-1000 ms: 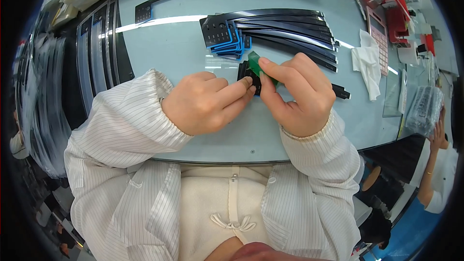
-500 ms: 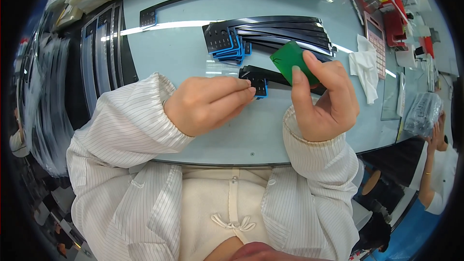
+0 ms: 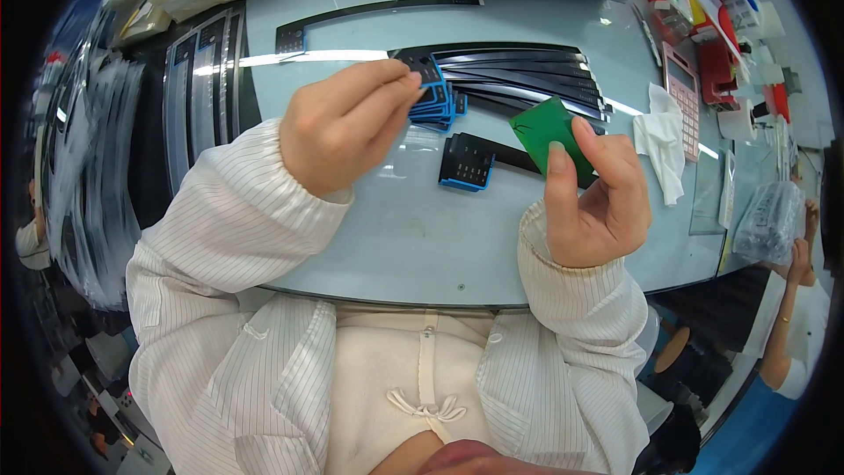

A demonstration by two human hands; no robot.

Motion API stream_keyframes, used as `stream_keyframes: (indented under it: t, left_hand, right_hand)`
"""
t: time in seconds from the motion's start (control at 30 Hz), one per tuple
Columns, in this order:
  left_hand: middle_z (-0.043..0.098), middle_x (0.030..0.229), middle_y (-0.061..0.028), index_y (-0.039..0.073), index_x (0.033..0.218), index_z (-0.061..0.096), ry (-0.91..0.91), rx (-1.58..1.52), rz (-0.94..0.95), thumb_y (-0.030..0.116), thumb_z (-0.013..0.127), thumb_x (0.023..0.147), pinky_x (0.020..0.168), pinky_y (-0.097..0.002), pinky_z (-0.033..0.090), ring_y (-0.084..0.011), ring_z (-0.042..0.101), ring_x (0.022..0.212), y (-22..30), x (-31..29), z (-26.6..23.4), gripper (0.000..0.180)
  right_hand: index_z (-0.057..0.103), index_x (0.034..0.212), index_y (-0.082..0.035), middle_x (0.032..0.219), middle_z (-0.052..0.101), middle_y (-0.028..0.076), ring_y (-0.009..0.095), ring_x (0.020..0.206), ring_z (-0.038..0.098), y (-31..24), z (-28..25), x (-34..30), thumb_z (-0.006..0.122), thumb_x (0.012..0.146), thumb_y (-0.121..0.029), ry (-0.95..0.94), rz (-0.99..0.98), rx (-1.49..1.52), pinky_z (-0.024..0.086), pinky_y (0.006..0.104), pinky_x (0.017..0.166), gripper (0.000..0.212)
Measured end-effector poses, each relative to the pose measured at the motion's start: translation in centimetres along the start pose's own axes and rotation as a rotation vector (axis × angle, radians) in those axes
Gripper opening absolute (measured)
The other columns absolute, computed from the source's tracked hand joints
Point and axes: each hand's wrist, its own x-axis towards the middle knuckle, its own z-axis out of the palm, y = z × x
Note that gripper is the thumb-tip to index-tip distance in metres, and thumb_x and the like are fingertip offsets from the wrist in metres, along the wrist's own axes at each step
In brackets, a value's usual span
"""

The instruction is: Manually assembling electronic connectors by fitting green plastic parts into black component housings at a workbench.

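Green card [image 3: 547, 134] pinched upright in right hand [image 3: 593, 202], thumb along near face, index and other fingers curled behind, raised above pale table [image 3: 422, 237]. Left hand [image 3: 338, 123] lifted too, fingers nearly closed, thumb and fingertips pressed together at top of blue-edged stack of black strips [image 3: 510, 79]; cannot tell if anything thin nipped between them. Single black strip with blue end [image 3: 466, 163] flat on table between both hands, apart from each. Long curved black strip [image 3: 378, 13] farther up table. White cloth [image 3: 659, 136] just right of card. Pink calculator [image 3: 679, 79] beyond cloth. Another person's arm [image 3: 791, 325] at far right edge.
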Motion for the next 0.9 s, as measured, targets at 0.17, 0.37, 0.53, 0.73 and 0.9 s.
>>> stream_keyframes:
  t: [0.17,0.37,0.53,0.73,0.9]
  left_hand:
    - [0.069,0.092,-0.0114,-0.002,0.087,0.072,-0.088,-0.018,-0.045,-0.001,0.078,0.074,0.06,-0.0302,0.059,-0.0233,0.069,0.076,0.9,0.0,-0.2,0.014]
    - [0.066,0.092,-0.0075,0.001,0.085,0.071,-0.09,-0.018,0.102,0.01,0.078,0.073,0.062,-0.0293,0.054,-0.0206,0.062,0.08,1.8,0.2,0.0,0.017]
    - [0.064,0.099,-0.004,0.002,0.094,0.073,-0.258,-0.151,0.213,0.014,0.074,0.077,0.06,-0.029,0.05,-0.0167,0.06,0.09,4.5,-1.9,1.2,0.021]
    - [0.067,0.104,-0.0044,0.003,0.102,0.073,-0.37,-0.118,0.274,0.013,0.071,0.082,0.058,-0.0268,0.051,-0.0148,0.062,0.088,4.0,-1.6,0.3,0.023]
    - [0.068,0.112,-0.0055,0.004,0.106,0.073,-0.429,-0.129,0.225,0.011,0.069,0.08,0.053,-0.0273,0.049,-0.0122,0.058,0.071,3.9,-2.0,0.4,0.028]
  right_hand:
    - [0.069,0.108,0.007,0.087,0.069,0.013,0.018,0.069,0.061,-0.3,0.1,-0.2,0.074,0.076,0.014,-0.011,0.028,0.032,0.048,0.0259,0.062,0.033]
    - [0.067,0.109,0.007,0.084,0.069,0.015,0.022,0.069,0.06,-0.6,-0.5,-0.7,0.071,0.077,0.016,0.001,0.064,0.005,0.047,0.029,0.063,0.033]
    - [0.07,0.109,0.007,0.084,0.068,0.013,0.019,0.071,0.06,-0.5,0.7,-0.3,0.071,0.079,0.015,-0.08,0.088,-0.017,0.048,0.0274,0.064,0.031]
    - [0.074,0.107,0.004,0.083,0.068,0.01,0.015,0.07,0.065,0.3,1.8,-0.3,0.075,0.077,0.014,-0.265,0.141,0.004,0.053,0.0238,0.06,0.031]
    - [0.073,0.108,0.004,0.084,0.069,0.011,0.016,0.072,0.066,0.3,2.0,-0.5,0.076,0.077,0.013,-0.323,0.142,-0.028,0.056,0.0247,0.063,0.032]
